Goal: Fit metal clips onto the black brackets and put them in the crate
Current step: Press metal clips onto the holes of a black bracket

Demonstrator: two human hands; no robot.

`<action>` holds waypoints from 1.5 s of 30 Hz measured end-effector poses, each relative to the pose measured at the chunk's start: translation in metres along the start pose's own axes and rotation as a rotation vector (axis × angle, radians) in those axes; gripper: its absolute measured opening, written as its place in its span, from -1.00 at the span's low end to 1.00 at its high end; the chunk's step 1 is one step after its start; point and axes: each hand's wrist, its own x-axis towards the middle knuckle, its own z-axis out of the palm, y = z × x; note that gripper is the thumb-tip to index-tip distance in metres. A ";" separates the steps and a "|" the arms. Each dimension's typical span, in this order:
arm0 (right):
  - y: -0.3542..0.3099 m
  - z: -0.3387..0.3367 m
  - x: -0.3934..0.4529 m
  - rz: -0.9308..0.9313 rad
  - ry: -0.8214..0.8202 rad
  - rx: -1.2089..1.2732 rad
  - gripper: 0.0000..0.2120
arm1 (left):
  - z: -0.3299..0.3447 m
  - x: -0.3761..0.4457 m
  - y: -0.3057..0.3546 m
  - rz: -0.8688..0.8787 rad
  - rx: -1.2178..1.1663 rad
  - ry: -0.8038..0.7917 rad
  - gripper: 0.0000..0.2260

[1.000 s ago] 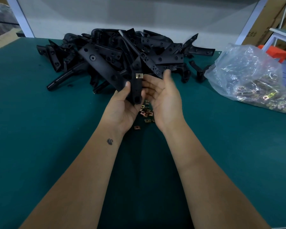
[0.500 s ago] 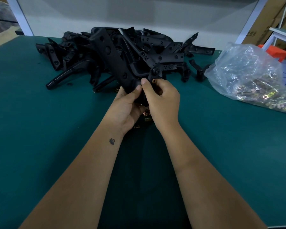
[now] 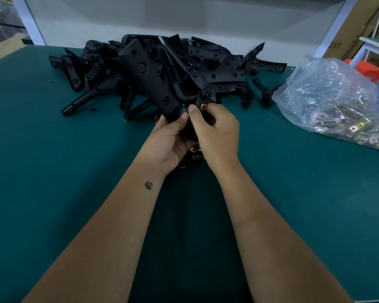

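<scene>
Since a second ago the right hand (image 3: 217,130) is closing onto a copper clip (image 3: 203,106), pressing it onto the bracket (image 3: 153,82) the left hand (image 3: 170,138) is gripping at frame centre above the desk (image 3: 53,171); fitting is underway.

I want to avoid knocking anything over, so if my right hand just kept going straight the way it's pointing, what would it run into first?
Most likely the pile of black brackets directly beyond the right hand, which pinches a metal clip against the held bracket. Depth is hard to judge in this view.
</scene>
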 end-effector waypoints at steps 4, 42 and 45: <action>0.003 -0.007 0.002 0.088 0.012 0.116 -0.72 | -0.004 0.005 0.009 0.030 -0.120 0.107 -0.81; 0.000 -0.017 0.013 0.504 -0.200 0.815 -0.89 | -0.009 0.002 0.018 0.043 -0.158 0.033 -0.65; -0.001 -0.017 0.012 0.499 -0.198 0.792 -0.90 | -0.007 -0.001 0.018 0.030 -0.170 0.007 -0.59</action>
